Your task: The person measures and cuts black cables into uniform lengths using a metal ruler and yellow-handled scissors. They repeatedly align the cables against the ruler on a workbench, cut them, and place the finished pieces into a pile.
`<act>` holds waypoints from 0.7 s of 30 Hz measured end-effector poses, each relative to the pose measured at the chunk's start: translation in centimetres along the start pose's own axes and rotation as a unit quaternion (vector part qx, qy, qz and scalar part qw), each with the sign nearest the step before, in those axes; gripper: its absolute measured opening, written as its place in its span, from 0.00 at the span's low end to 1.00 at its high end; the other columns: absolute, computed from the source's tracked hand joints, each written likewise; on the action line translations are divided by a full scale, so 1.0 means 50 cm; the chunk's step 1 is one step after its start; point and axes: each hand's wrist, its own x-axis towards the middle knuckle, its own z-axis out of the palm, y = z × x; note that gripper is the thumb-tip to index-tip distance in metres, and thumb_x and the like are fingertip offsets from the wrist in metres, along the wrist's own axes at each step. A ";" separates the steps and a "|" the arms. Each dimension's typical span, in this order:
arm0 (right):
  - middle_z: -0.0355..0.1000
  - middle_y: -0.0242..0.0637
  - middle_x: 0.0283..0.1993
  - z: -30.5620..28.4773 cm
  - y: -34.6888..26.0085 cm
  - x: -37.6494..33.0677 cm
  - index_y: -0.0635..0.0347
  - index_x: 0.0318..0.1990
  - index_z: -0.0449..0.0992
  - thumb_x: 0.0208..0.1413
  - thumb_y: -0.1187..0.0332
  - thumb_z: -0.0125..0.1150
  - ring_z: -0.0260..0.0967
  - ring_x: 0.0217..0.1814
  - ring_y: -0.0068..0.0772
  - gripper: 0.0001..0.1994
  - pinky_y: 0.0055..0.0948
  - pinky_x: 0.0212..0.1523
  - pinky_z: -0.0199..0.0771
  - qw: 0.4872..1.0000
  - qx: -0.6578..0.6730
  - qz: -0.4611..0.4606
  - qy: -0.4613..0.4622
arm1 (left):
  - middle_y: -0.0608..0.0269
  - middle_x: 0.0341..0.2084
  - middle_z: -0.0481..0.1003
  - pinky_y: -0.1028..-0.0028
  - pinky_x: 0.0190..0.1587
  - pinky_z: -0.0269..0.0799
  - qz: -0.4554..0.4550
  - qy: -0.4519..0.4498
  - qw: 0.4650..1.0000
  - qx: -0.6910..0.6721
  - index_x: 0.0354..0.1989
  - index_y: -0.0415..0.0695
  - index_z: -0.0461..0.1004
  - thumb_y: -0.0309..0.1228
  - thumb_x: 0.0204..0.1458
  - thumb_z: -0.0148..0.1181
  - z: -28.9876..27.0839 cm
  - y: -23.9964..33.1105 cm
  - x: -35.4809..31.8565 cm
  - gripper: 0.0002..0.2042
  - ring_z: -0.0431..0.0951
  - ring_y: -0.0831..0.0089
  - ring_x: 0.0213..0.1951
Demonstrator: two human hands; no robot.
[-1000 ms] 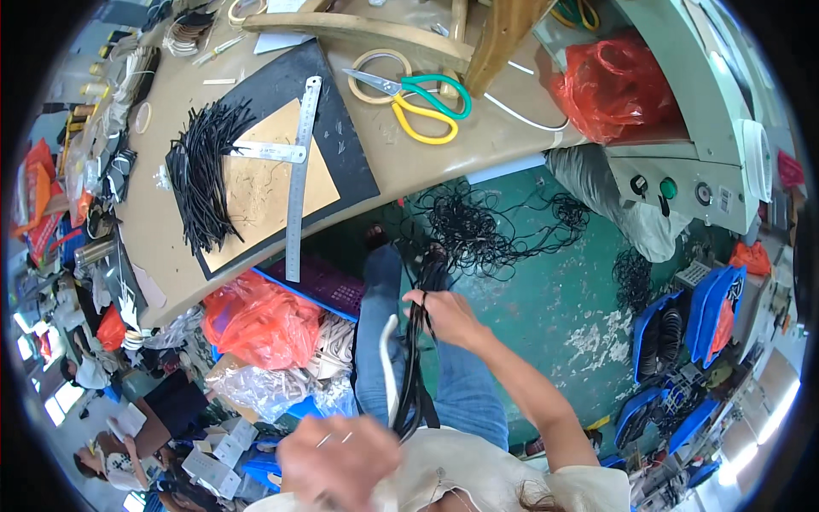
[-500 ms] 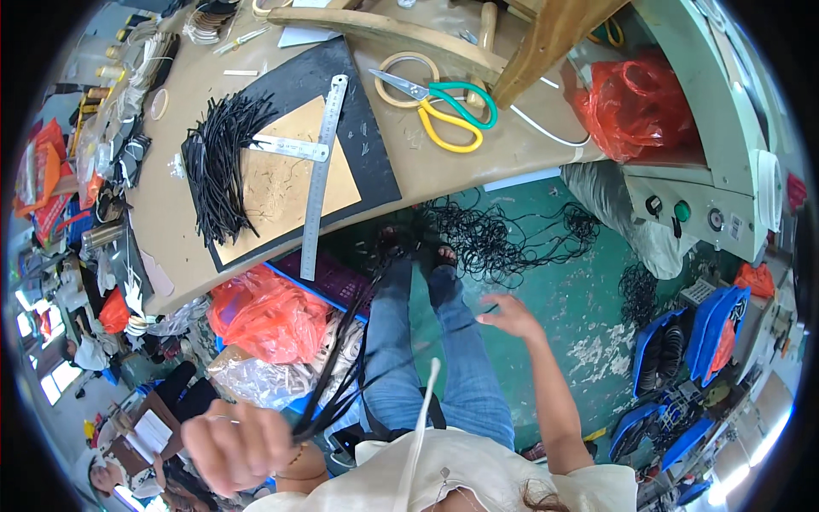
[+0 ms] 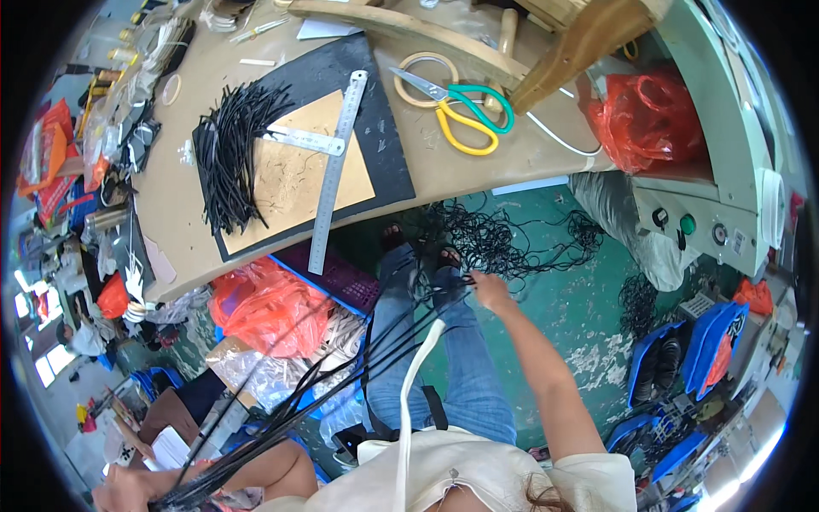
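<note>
Green floor, scuffed pale in patches, fills the middle of my head view, with a cluttered workshop curving away around its rim. Starting at the fingers: the left hand sits low at the picture's left edge, closed around the gathered end of a bundle of black cords. From my remote feed, its single fingers are hard to make out. The cords stretch up and rightward, fanning out across the lap of the blue jeans, to the right hand. There, the thumb and fingers stand narrow, right at the strands; blur leaves me unable to tell whether they grip them.

Between the forearms, I see a white strip rising in front of the pale shirt. Beyond the right hand, a loose black tangle lies on the floor. Left of the legs are a red-orange bag and a purple crate.

Farther out is the desk. On it, a black mat carries a tan sheet, a heap of cut black strips and two steel rulers, one meeting the other crosswise. I find scissors with green and yellow handles to their right, overlapping a tape roll.
</note>
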 end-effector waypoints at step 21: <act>0.66 0.48 0.46 -0.505 -0.310 0.007 0.59 0.55 0.63 0.47 0.75 0.56 0.64 0.46 0.52 0.23 0.44 0.44 0.66 0.864 -0.109 -0.244 0.427 | 0.63 0.13 0.68 0.76 0.19 0.61 -0.300 0.293 0.772 0.478 0.26 0.40 0.69 0.29 0.54 0.52 -0.058 -0.083 -0.234 0.07 0.65 0.75 0.14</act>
